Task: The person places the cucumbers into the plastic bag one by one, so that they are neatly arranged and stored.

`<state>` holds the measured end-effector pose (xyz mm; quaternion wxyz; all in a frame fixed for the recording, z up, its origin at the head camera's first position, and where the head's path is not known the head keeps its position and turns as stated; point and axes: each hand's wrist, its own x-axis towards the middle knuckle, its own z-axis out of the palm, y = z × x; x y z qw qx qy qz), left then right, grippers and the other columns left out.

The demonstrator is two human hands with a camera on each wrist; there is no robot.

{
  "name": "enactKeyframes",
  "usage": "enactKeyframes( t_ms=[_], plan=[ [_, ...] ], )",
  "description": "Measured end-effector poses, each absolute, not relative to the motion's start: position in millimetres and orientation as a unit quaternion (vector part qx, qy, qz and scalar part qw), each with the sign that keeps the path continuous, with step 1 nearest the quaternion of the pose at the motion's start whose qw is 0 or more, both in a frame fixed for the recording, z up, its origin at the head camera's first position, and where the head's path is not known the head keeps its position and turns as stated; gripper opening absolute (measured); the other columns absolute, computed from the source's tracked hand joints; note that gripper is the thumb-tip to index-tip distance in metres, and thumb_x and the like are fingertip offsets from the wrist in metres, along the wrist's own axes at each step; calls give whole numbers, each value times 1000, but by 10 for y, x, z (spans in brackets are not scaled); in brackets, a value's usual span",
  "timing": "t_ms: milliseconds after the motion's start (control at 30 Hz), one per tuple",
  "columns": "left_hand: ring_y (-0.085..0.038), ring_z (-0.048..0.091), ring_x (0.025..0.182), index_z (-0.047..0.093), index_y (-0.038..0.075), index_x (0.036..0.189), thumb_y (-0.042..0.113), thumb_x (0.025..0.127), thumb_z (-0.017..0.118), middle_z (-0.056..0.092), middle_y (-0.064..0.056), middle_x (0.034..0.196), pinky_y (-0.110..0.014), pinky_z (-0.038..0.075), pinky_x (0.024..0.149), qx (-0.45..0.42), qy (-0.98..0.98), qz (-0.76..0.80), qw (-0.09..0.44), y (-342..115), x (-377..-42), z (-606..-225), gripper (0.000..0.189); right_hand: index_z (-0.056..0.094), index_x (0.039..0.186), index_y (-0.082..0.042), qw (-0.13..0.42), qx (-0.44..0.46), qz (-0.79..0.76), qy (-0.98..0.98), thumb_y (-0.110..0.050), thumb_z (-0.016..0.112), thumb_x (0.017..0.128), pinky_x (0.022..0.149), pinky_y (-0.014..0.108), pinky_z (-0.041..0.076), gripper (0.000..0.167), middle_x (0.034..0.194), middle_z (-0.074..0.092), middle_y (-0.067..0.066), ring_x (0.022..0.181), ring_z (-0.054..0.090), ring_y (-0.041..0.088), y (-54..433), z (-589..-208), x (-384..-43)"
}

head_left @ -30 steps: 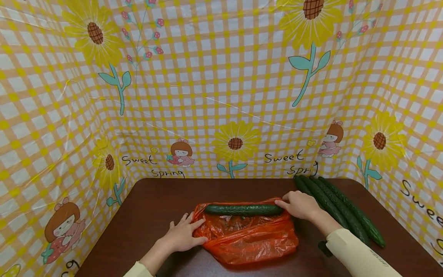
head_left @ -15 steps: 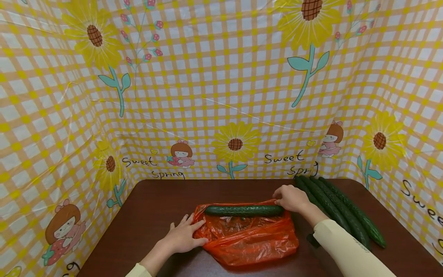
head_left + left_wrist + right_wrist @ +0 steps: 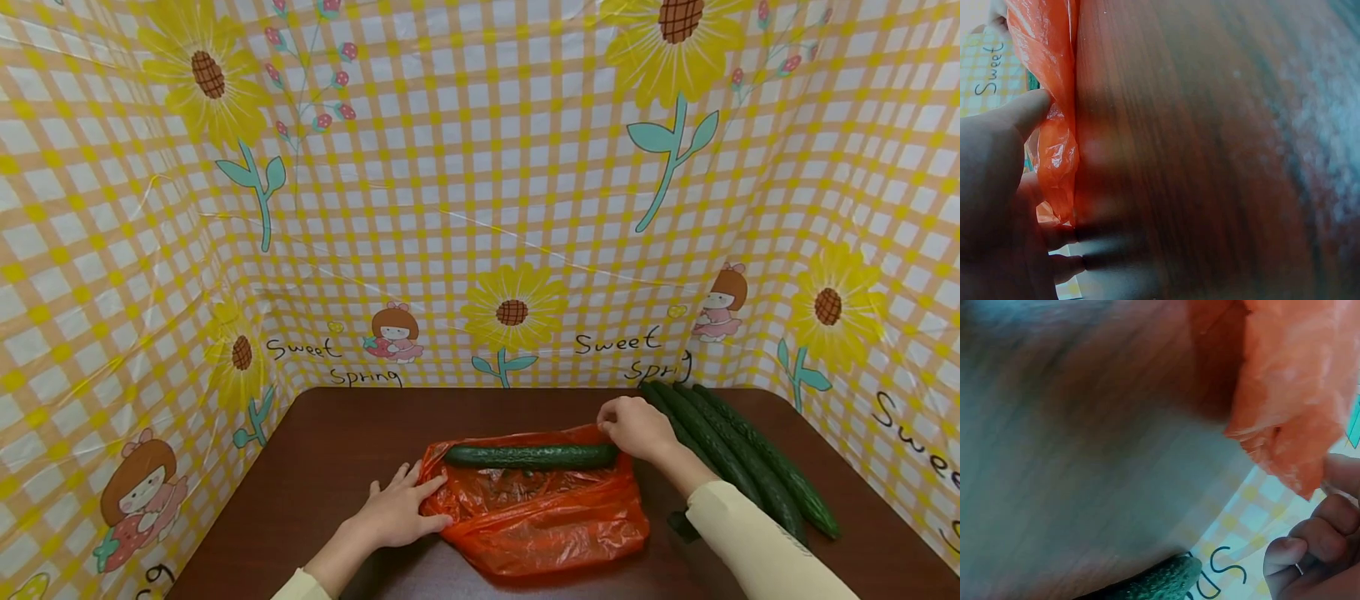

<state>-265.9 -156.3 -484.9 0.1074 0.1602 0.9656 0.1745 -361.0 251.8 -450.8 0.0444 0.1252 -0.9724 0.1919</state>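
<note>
A red plastic bag (image 3: 555,533) lies on the dark wooden table, its mouth spread wide. One dark green cucumber (image 3: 528,457) lies lengthwise along the bag's far side, within the opening. My left hand (image 3: 393,512) rests at the bag's left edge with fingers spread; the left wrist view shows its thumb (image 3: 1036,107) against the red plastic. At the far right corner, my right hand (image 3: 637,427) pinches the bag's rim between thumb and curled fingers. The right wrist view has the bag's corner (image 3: 1297,475) at those fingertips.
Several long cucumbers (image 3: 750,454) lie side by side at the right of the table (image 3: 360,417), beyond my right forearm. A checked, flower-printed cloth (image 3: 450,208) encloses the back and both sides.
My right hand has shifted up and slightly left from the cucumber's right end, and the bag's far right corner is pulled up a little. My left hand stays in place.
</note>
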Motion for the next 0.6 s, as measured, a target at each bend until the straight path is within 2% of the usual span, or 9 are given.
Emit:
enactKeyframes(
  t_ms=[133, 300, 367, 500, 600],
  plan=[
    [-46, 24, 150, 49, 28, 151, 66, 90, 60, 32, -20, 162, -84, 16, 103, 161, 966, 173, 107, -1565, -2665, -4866, 72, 75, 104, -14, 49, 148, 229, -961, -15, 69, 95, 60, 35, 49, 11, 93, 73, 2, 70, 62, 13, 2552, -4535, -3574],
    [-45, 23, 151, 49, 29, 151, 66, 90, 60, 31, -20, 162, -84, 16, 103, 162, 965, 174, 110, -1557, -2663, -4854, 72, 76, 104, -15, 14, 190, 282, -940, -18, 71, 94, 59, 34, 45, 12, 93, 73, 3, 62, 57, 15, 2540, -4532, -3489],
    [-45, 23, 151, 49, 29, 152, 66, 91, 60, 30, -20, 162, -84, 16, 103, 162, 965, 174, 110, -1554, -2662, -4845, 72, 77, 104, -17, 2, 203, 276, -939, -22, 74, 92, 63, 36, 51, 13, 98, 74, 2, 70, 62, 16, 2508, -4522, -3463],
    [-45, 22, 151, 49, 28, 151, 65, 91, 60, 30, -21, 162, -84, 15, 104, 160, 965, 178, 111, -1552, -2656, -4827, 72, 79, 108, -18, -12, 219, 229, -948, -28, 80, 87, 77, 41, 56, 23, 111, 75, 3, 95, 69, 22, 2415, -4509, -3443],
    [-45, 22, 151, 49, 28, 151, 65, 91, 61, 30, -21, 162, -84, 15, 103, 158, 964, 181, 116, -1553, -2643, -4826, 72, 78, 112, -16, -28, 218, 198, -955, -29, 82, 84, 77, 44, 56, 32, 114, 75, 4, 97, 70, 25, 2340, -4500, -3442]
  ],
)
